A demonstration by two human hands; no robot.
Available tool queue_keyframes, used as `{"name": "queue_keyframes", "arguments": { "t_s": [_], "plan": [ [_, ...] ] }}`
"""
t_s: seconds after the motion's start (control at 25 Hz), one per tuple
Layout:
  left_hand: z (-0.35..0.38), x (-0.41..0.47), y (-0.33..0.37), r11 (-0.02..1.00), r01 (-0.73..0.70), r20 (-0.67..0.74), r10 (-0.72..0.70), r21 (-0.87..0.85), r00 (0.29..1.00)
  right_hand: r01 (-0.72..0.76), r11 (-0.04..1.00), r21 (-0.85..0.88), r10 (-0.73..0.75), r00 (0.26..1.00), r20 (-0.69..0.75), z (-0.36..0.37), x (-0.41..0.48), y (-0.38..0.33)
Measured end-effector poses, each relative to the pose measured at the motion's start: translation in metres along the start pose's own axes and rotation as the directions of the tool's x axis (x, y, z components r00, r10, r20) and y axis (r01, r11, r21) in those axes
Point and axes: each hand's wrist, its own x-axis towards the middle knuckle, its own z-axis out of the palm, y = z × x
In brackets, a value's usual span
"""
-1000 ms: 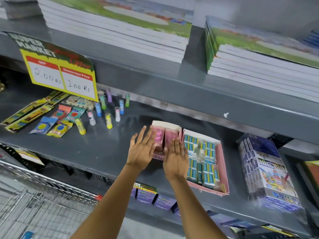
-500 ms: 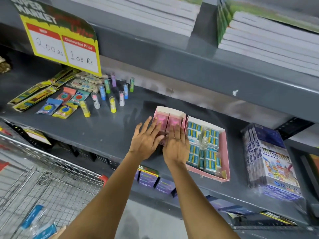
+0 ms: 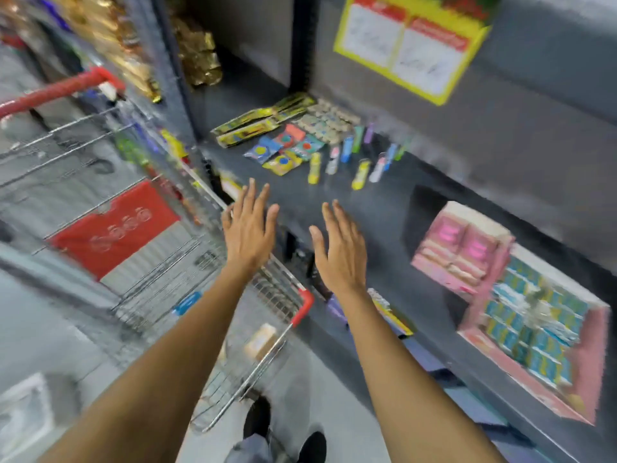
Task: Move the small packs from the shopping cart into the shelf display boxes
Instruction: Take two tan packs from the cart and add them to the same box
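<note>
- One view only, from a camera worn on the person's head, so no second view shares any of the scene.
- It looks forward and steeply down, tilted so the grey shelf (image 3: 384, 208) runs diagonally from upper left to lower right.
- It sits close: both forearms enter from the bottom edge, the left hand (image 3: 248, 230) and right hand (image 3: 339, 250) mid-frame.
- The shopping cart (image 3: 187, 262) fills the left, the floor lies below.
- The frame is motion-blurred.

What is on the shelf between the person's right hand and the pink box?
Nothing: in the head view, only bare dark shelf lies between the open right hand and the pink display box.
</note>
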Motion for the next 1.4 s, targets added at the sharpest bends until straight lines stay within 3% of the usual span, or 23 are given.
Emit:
{"name": "queue_keyframes", "arguments": {
  "t_s": [0.16, 0.32, 0.4, 0.48, 0.56, 0.64, 0.8, 0.96, 1.04, 1.12, 1.2, 1.28, 1.36, 1.4],
  "plan": [
    [-0.029, -0.039, -0.123, 0.947, 0.279, -0.015, -0.281, 0.157, 0.960, 0.226, 0.970, 0.086, -0.240, 0.943, 0.231, 0.075, -0.016, -0.064],
    [-0.017, -0.082, -0.192, 0.878, 0.365, 0.114, -0.415, 0.309, 0.902, 0.256, 0.962, 0.099, -0.271, 0.832, 0.483, 0.154, -0.045, -0.080],
    [0.006, -0.097, -0.213, 0.862, 0.364, 0.211, -0.452, 0.352, 0.866, 0.132, 0.991, -0.011, -0.098, 0.791, 0.604, 0.194, -0.062, -0.069],
    [0.037, -0.115, -0.228, 0.841, 0.391, 0.287, -0.506, 0.375, 0.813, -0.179, 0.961, -0.212, 0.277, 0.687, 0.672, 0.232, -0.082, -0.057],
    [0.072, -0.139, -0.236, 0.794, 0.489, 0.339, -0.600, 0.361, 0.725, -0.478, 0.784, -0.396, 0.613, 0.497, 0.614, 0.264, -0.103, -0.048],
    [0.101, -0.163, -0.242, 0.733, 0.588, 0.390, -0.680, 0.342, 0.621, -0.533, 0.671, -0.515, 0.733, 0.374, 0.568, 0.290, -0.124, -0.040],
    [0.135, -0.191, -0.250, 0.634, 0.698, 0.478, -0.752, 0.333, 0.454, -0.439, 0.666, -0.603, 0.746, 0.385, 0.544, 0.321, -0.149, -0.025],
    [0.142, -0.186, -0.253, 0.630, 0.717, 0.471, -0.751, 0.298, 0.464, -0.628, 0.599, -0.497, 0.799, 0.431, 0.419, 0.331, -0.149, -0.024],
    [0.144, -0.184, -0.257, 0.635, 0.705, 0.442, -0.756, 0.315, 0.483, -0.783, 0.540, -0.307, 0.832, 0.441, 0.337, 0.336, -0.144, -0.025],
    [0.144, -0.187, -0.261, 0.633, 0.696, 0.422, -0.764, 0.340, 0.488, -0.813, 0.574, -0.098, 0.779, 0.504, 0.373, 0.341, -0.138, -0.027],
    [0.147, -0.192, -0.262, 0.615, 0.701, 0.414, -0.779, 0.362, 0.471, -0.703, 0.711, 0.023, 0.602, 0.625, 0.496, 0.347, -0.132, -0.032],
    [0.152, -0.197, -0.261, 0.597, 0.711, 0.413, -0.792, 0.370, 0.450, -0.533, 0.846, -0.036, 0.462, 0.697, 0.549, 0.351, -0.129, -0.034],
    [0.157, -0.202, -0.258, 0.579, 0.737, 0.412, -0.801, 0.350, 0.434, -0.412, 0.884, -0.220, 0.460, 0.688, 0.561, 0.354, -0.134, -0.033],
    [0.160, -0.203, -0.255, 0.570, 0.753, 0.414, -0.803, 0.329, 0.428, -0.407, 0.857, -0.315, 0.514, 0.643, 0.568, 0.355, -0.140, -0.031]
  ]
}}
